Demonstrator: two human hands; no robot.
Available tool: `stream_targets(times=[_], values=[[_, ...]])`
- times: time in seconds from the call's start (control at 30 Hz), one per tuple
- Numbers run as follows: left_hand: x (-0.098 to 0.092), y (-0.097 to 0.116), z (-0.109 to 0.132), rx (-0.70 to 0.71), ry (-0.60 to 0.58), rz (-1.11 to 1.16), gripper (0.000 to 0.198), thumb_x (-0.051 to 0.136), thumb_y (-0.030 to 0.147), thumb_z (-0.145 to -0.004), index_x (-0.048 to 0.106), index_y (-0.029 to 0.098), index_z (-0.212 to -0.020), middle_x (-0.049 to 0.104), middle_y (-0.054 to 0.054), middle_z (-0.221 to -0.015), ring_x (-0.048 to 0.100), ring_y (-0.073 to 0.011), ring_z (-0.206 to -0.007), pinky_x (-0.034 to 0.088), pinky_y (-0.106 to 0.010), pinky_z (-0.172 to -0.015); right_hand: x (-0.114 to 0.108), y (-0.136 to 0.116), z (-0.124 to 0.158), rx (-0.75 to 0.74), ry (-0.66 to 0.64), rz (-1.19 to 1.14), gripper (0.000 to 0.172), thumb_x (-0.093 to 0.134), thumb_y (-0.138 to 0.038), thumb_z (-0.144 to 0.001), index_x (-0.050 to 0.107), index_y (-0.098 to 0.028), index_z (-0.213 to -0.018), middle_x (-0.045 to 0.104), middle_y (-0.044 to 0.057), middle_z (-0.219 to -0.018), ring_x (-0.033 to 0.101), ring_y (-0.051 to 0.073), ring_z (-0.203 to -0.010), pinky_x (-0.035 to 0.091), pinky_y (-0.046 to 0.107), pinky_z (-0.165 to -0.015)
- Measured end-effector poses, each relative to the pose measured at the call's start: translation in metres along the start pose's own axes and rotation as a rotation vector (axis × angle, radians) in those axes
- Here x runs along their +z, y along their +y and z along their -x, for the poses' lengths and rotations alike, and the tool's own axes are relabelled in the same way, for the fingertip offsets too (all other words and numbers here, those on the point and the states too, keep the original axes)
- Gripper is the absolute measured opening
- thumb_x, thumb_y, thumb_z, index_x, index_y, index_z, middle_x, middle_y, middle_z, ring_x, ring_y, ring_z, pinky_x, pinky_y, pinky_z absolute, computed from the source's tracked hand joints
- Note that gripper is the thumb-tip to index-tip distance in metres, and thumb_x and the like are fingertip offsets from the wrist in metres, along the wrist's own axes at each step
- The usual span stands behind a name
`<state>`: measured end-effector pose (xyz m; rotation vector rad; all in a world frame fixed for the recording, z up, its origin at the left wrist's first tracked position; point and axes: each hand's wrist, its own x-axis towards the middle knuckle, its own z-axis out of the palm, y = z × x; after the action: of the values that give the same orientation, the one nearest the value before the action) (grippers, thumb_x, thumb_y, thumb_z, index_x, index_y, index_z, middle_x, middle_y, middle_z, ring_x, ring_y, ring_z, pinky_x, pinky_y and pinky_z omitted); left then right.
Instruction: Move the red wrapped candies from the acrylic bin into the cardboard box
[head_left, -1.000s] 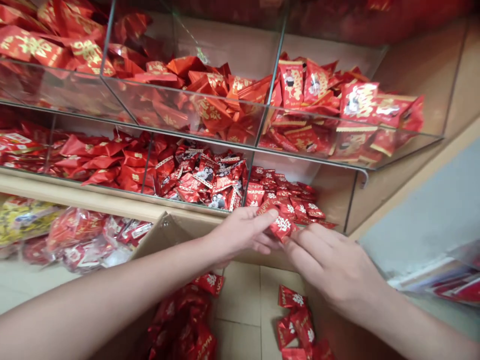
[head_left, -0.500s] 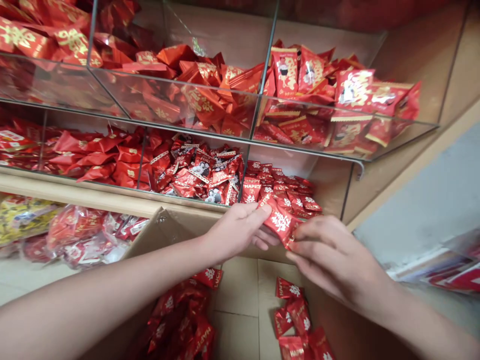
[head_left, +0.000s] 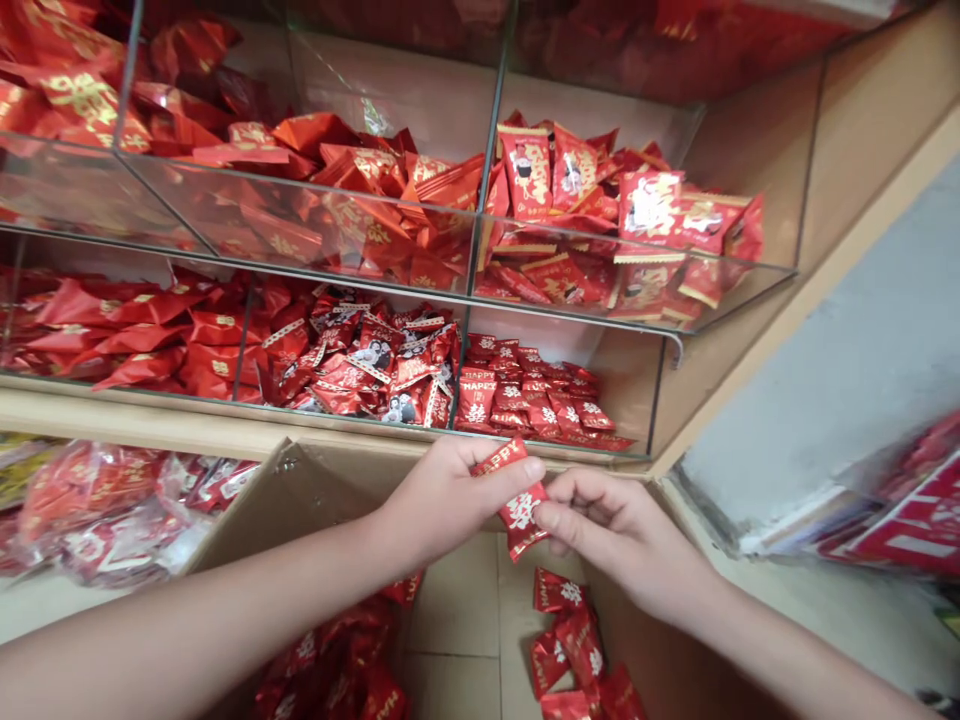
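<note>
The left hand [head_left: 450, 500] pinches a small red packet [head_left: 521, 515] with its thumb and fingers. The right hand [head_left: 622, 530] is almost closed, and its fingertips [head_left: 550, 517] touch the packet. The packet is above the back edge of a cardboard box [head_left: 315, 500], just below glass bins [head_left: 540, 335]. More red packets [head_left: 562, 640] lie in the box.

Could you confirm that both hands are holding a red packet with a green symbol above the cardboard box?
The symbol on the red packet is white, not green, as the head view shows; the left hand and right hand do hold it above the cardboard box.
</note>
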<state>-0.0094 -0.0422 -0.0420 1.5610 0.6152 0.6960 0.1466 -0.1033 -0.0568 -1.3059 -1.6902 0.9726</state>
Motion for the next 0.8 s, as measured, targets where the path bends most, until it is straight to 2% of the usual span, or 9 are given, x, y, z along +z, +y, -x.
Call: stream_targets(times=[0.13, 0.3, 0.4, 0.5, 0.6, 0.67, 0.73, 0.8], values=[[-0.0012, -0.0014, -0.0006, -0.039, 0.045, 0.066, 0.028, 0.052, 0.033, -0.075, 0.055, 0.011, -0.057, 0.052, 0.002, -0.055, 0.044, -0.0068, -0.053, 0.036, -0.02, -0.055, -0.0001, 0.0011, -0.0011, -0.001, -0.029, 0.042, 0.028, 0.046, -0.04, -0.079, 0.045, -0.017, -0.063, 0.047, -0.003, -0.056, 0.042, 0.007, -0.052, 0.036, 0.02, -0.049], [0.0005, -0.0025, 0.0018, -0.074, 0.12, 0.254, 0.026, 0.053, 0.035, -0.074, 0.058, 0.011, -0.066, 0.055, 0.001, -0.06, 0.047, -0.0074, -0.056, 0.037, -0.021, -0.058, -0.0004, -0.0043, 0.0008, -0.073, 0.056, 0.094, 0.029, 0.046, -0.039, -0.079, 0.043, -0.017, -0.06, 0.044, -0.004, -0.053, 0.039, 0.008, -0.05, 0.034, 0.02, -0.047], [0.0032, -0.0025, 0.0021, -0.08, 0.103, 0.352, 0.027, 0.052, 0.036, -0.076, 0.058, 0.011, -0.066, 0.054, 0.001, -0.061, 0.047, -0.0074, -0.056, 0.038, -0.022, -0.059, 0.0006, -0.0056, 0.0037, -0.117, 0.097, 0.089, 0.029, 0.046, -0.037, -0.079, 0.044, -0.017, -0.058, 0.043, -0.004, -0.052, 0.039, 0.008, -0.05, 0.033, 0.02, -0.046], [0.0048, -0.0021, 0.0011, -0.043, 0.094, 0.263, 0.026, 0.053, 0.035, -0.075, 0.058, 0.011, -0.066, 0.053, 0.001, -0.06, 0.046, -0.0069, -0.057, 0.037, -0.021, -0.059, 0.0025, -0.0044, 0.0051, -0.132, 0.137, 0.069, 0.025, 0.048, -0.036, -0.079, 0.049, -0.017, -0.062, 0.046, -0.003, -0.055, 0.042, 0.008, -0.052, 0.035, 0.021, -0.048], [0.0053, -0.0022, 0.0002, 0.007, 0.085, 0.111, 0.024, 0.057, 0.032, -0.073, 0.057, 0.01, -0.062, 0.05, 0.003, -0.057, 0.043, -0.0061, -0.056, 0.035, -0.02, -0.057, 0.0047, -0.0017, 0.0035, -0.097, 0.099, 0.015, 0.021, 0.05, -0.037, -0.077, 0.052, -0.017, -0.071, 0.051, -0.002, -0.062, 0.047, 0.009, -0.057, 0.039, 0.021, -0.052], [0.0055, -0.0028, 0.0001, 0.0, 0.049, 0.109, 0.025, 0.055, 0.032, -0.074, 0.057, 0.01, -0.061, 0.049, 0.003, -0.056, 0.042, -0.0061, -0.054, 0.036, -0.02, -0.055, 0.0049, 0.0006, 0.0018, -0.065, 0.073, -0.001, 0.023, 0.05, -0.038, -0.077, 0.051, -0.017, -0.069, 0.052, -0.002, -0.061, 0.047, 0.008, -0.056, 0.039, 0.021, -0.051], [0.0058, -0.0037, 0.0, -0.021, 0.031, 0.144, 0.025, 0.054, 0.032, -0.075, 0.057, 0.01, -0.062, 0.052, 0.002, -0.057, 0.043, -0.0065, -0.055, 0.037, -0.02, -0.056, 0.0033, 0.0024, 0.0011, -0.066, 0.071, 0.056, 0.025, 0.047, -0.038, -0.079, 0.05, -0.016, -0.067, 0.051, -0.002, -0.058, 0.047, 0.008, -0.053, 0.039, 0.02, -0.049], [0.0062, -0.0052, -0.0002, -0.056, 0.051, 0.177, 0.026, 0.054, 0.032, -0.075, 0.057, 0.01, -0.062, 0.054, 0.001, -0.059, 0.046, -0.0073, -0.057, 0.038, -0.021, -0.058, 0.0001, 0.002, 0.0022, -0.174, 0.118, 0.206, 0.021, 0.047, -0.036, -0.08, 0.052, -0.016, -0.079, 0.056, 0.0, -0.067, 0.05, 0.01, -0.058, 0.042, 0.022, -0.053]])
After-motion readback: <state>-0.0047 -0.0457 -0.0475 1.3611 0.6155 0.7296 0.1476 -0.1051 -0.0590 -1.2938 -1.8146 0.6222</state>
